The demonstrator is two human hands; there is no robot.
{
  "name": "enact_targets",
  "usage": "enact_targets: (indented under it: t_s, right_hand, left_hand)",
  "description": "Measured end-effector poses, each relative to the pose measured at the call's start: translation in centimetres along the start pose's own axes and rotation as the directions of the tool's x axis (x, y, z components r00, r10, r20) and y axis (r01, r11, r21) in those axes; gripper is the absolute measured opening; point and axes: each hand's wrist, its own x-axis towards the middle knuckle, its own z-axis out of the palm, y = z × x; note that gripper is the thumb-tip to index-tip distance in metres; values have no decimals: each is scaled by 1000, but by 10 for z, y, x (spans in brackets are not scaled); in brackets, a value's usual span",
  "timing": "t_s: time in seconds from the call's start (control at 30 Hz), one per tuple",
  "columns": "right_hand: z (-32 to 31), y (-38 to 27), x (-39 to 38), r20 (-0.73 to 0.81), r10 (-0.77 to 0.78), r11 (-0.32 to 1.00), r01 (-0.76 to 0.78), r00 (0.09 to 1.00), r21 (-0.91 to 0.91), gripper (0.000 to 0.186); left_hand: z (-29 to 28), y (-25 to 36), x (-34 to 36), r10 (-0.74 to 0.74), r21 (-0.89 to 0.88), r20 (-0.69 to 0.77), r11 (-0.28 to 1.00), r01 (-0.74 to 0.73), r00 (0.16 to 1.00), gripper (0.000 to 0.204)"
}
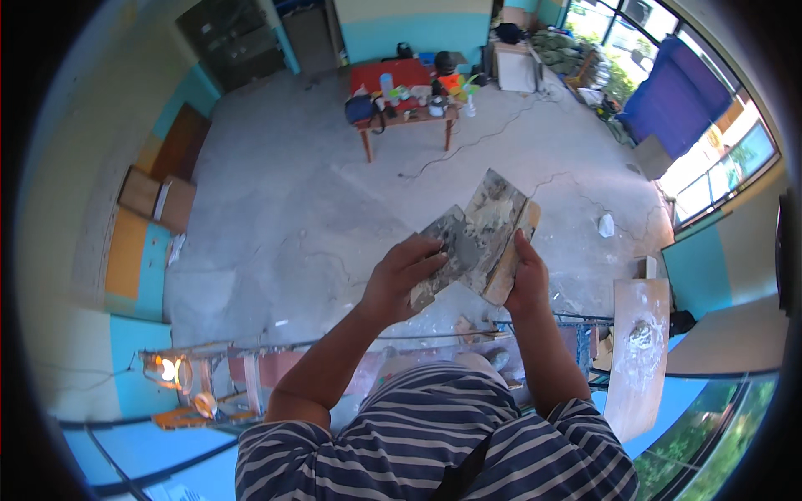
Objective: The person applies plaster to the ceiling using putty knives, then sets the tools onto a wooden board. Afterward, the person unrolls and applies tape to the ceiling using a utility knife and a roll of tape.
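Note:
My left hand point(399, 280) is closed around a flat putty blade point(455, 238), grey and smeared with filler, its fingers lying over the near end. In my right hand point(528, 275) is a wider plastering blade point(493, 200) with a wooden grip along its right edge; the thumb presses on that wood. Pale grey filler streaks its metal face. Both blades are held in front of my body, tilted, and the left one's edge meets or overlaps the face of the right one. Whether they actually touch I cannot tell.
Far below stands a red-topped table point(368, 79) with a bag, bottles and a helmet. Beside me at right is a board point(639, 359) bearing white filler. A lit lamp point(170, 369) is at lower left. Cords point(468, 146) cross the concrete floor point(267, 184). A purple sheet point(677, 96) covers part of the window.

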Motion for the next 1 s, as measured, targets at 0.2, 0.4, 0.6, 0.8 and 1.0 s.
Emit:
enact_targets:
  t_s: [0.2, 0.4, 0.6, 0.8, 1.0]
  right_hand:
    - [36, 68, 22, 3, 163, 978, -161, 987, -136, 48]
    - [47, 125, 33, 0, 325, 931, -320, 946, -174, 47]
    - [58, 174, 43, -26, 528, 825, -519, 849, -225, 46]
    - [80, 229, 31, 20, 674, 719, -650, 738, -245, 47]
    - [94, 232, 19, -53, 571, 770, -557, 819, -311, 42]
  left_hand:
    - [-67, -30, -72, -125, 240, -49, 962, 133, 991, 44]
    - [-137, -61, -158, -350, 368, -130, 852, 373, 928, 38]
    - [-176, -73, -183, -868, -502, -321, 495, 709, 378, 22]
    - [-189, -88, -185, -918, -815, 154, 91, 572, 365, 35]
    - [-207, -101, -196, -922, -461, 239, 166, 871, 303, 46]
